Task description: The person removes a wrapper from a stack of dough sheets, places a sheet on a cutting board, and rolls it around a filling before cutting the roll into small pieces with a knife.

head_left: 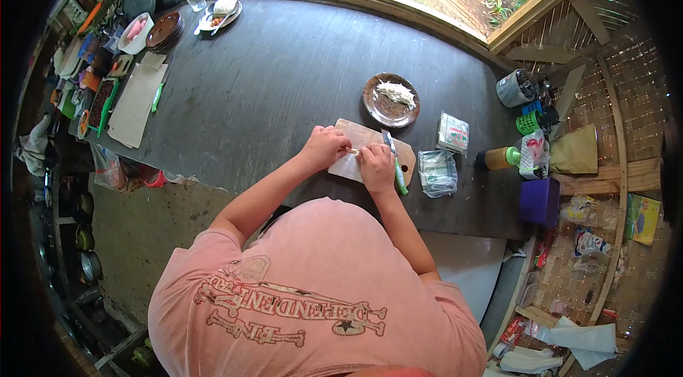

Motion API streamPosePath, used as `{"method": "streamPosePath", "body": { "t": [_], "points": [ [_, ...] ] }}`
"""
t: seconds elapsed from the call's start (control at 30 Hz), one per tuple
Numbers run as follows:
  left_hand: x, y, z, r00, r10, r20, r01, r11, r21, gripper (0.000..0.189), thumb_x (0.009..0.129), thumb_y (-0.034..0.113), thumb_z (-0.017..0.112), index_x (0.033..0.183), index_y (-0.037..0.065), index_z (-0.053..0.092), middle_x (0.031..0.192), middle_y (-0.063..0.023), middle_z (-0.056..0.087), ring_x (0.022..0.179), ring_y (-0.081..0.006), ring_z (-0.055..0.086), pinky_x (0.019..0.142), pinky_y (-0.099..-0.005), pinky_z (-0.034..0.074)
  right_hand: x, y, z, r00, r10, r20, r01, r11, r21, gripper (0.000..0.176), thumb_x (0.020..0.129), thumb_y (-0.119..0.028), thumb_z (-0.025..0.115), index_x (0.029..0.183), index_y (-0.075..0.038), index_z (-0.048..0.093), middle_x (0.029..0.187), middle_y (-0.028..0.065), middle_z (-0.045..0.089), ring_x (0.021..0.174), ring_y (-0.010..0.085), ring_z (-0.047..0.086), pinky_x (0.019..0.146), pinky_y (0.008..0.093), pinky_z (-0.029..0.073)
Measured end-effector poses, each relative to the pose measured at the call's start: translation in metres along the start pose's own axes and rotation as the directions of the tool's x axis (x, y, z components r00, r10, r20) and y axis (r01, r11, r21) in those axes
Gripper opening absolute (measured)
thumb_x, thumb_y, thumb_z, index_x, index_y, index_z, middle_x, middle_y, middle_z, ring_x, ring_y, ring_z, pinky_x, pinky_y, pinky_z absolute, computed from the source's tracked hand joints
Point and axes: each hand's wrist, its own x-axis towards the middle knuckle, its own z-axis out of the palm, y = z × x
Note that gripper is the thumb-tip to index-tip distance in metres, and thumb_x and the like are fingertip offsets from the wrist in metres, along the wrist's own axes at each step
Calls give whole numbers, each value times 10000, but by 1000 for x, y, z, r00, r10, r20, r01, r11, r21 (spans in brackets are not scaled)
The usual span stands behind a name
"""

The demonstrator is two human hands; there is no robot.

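Note:
Over a wooden cutting board (346, 166), my left hand (327, 148) and my right hand (378, 166) are close together, fingers bent in a pinch. Between their fingertips is a small pale piece (353, 151), too small to name and partly hidden by the fingers. A knife with a green handle (400, 179) lies on the right part of the board, just beside my right hand. Beyond the board stands a brown plate (379, 115) with a heap of pale strips (396, 94) on it.
Right of the board lie a paper-wrapped packet (453, 133) and a clear plastic pack (437, 173). A green-capped bottle (498, 158) and a purple container (539, 202) are farther right. Stacked brown plates (165, 30), cardboard (140, 103) and a dish of food (218, 16) occupy the far left.

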Motion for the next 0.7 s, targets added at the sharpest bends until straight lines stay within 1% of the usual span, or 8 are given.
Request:
{"method": "streamPosePath", "body": {
  "t": [0.1,0.2,0.27,0.4,0.47,0.57,0.67,0.7],
  "points": [
    [2,-2,5,1000,2,-18,-3,1000,-19,156,920,292,846,1057,217,857,1015,-2,759,1095,-245,717,930,-475,502,3,0,3,999,46,-10,-45,998,54,173,913,-175,834,1071,-107,817,1148,53,741,1164,303,662,976,485,506],
    [3,-1,1,998,51,-29,-52,998,-27,158,897,277,864,1022,181,854,1007,-14,770,1056,-263,732,905,-472,540,5,2,6,994,74,-80,-66,992,105,120,886,-188,842,992,-137,818,1088,16,739,1120,287,663,940,479,511],
    [2,1,-3,997,71,-16,-71,997,-35,144,899,270,858,1005,173,854,995,-21,770,1028,-266,741,885,-470,549,4,1,6,984,177,-17,-173,976,135,67,879,-195,852,924,-148,834,1067,15,746,1113,289,666,944,483,506],
    [3,-5,-1,993,112,25,-108,988,-114,137,901,263,850,1001,170,854,979,-25,767,1000,-264,747,877,-470,552,11,-1,3,967,251,47,-256,954,158,41,878,-189,850,899,-154,847,1046,21,752,1112,295,665,946,481,505],
    [3,-2,-5,992,128,1,-128,987,-99,143,893,256,846,1006,168,851,968,-24,764,977,-259,749,874,-465,550,14,0,4,952,288,103,-301,940,162,72,859,-189,859,920,-151,861,1026,45,765,1085,325,668,961,515,500],
    [3,0,2,989,131,-63,-134,990,-33,148,882,260,852,1000,171,844,970,-19,765,960,-258,750,868,-458,551,15,0,4,969,236,78,-247,953,177,58,870,-160,843,919,-130,856,1023,63,761,1074,333,670,955,509,515],
    [7,2,0,991,136,-20,-136,990,-30,145,880,268,858,989,174,835,966,-12,763,945,-260,750,862,-454,549,13,6,10,993,121,19,-122,971,207,36,888,-118,816,916,-96,825,1011,82,750,1058,341,670,955,493,532],
    [8,1,0,990,144,-13,-144,989,-27,145,880,268,858,989,174,835,966,-12,763,945,-260,750,862,-454,549,14,4,8,991,130,13,-130,969,209,36,888,-118,816,916,-96,825,1011,82,750,1058,341,670,955,493,532]
  ]
}}
